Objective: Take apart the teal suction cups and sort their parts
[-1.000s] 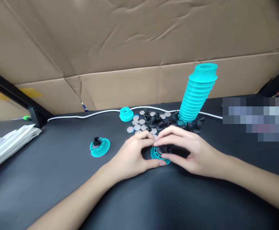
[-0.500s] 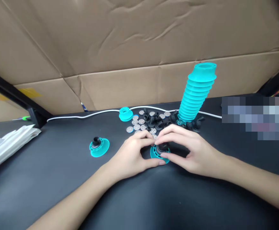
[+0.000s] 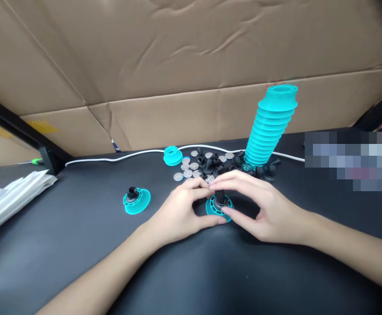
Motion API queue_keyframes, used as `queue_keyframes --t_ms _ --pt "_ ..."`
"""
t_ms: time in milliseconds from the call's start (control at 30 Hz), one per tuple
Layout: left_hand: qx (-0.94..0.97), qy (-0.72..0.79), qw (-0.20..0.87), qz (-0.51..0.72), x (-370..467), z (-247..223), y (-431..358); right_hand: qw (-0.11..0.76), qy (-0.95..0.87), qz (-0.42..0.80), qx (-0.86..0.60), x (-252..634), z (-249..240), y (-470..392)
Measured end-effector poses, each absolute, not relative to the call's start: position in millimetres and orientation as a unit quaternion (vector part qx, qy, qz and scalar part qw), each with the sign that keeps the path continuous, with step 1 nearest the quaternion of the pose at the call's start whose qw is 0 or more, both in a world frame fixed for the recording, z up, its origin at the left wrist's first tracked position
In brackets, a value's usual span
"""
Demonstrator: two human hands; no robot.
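In front of me a turquoise cone-shaped ring (image 3: 212, 209) with slots in its top lies on the black table. A black fitting with an upright spout (image 3: 220, 199) sits in its centre. My left hand (image 3: 187, 210) curls round the left side of the ring, thumb at its front edge and fingers behind, closed on it. From the right, my right hand (image 3: 259, 203) holds the black fitting, thumb low at its base and fingers at its top. Further left stands another turquoise ring (image 3: 140, 203) with a black fitting (image 3: 132, 193) in it.
Behind my hands lie several round silver discs (image 3: 187, 173) and a heap of black fittings (image 3: 212, 164). A tall leaning stack of turquoise rings (image 3: 269, 127) stands back right; a single ring (image 3: 173, 156) is beside the discs. A white cable (image 3: 138, 153) runs along the cardboard wall (image 3: 164, 118). White packets (image 3: 17, 197) lie left.
The black fitting between my hands has turned, so its spout now shows upright. My right fingers have shifted slightly; my left hand stays on the ring.
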State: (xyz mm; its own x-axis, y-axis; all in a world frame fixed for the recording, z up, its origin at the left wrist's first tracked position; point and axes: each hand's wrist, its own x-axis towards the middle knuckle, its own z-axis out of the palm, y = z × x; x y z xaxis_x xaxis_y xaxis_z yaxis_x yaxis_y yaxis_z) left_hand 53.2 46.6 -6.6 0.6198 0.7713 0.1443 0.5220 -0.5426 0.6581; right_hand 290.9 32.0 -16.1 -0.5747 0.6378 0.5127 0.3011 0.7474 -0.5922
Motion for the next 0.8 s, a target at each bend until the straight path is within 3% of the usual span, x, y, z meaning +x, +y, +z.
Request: queue_keyframes --t_ms 800 --pt "0.855 0.38 0.284 0.21 52.2 -9.7 46.9 0.372 -0.856 0.235 -0.271 290.4 -21.4 34.3"
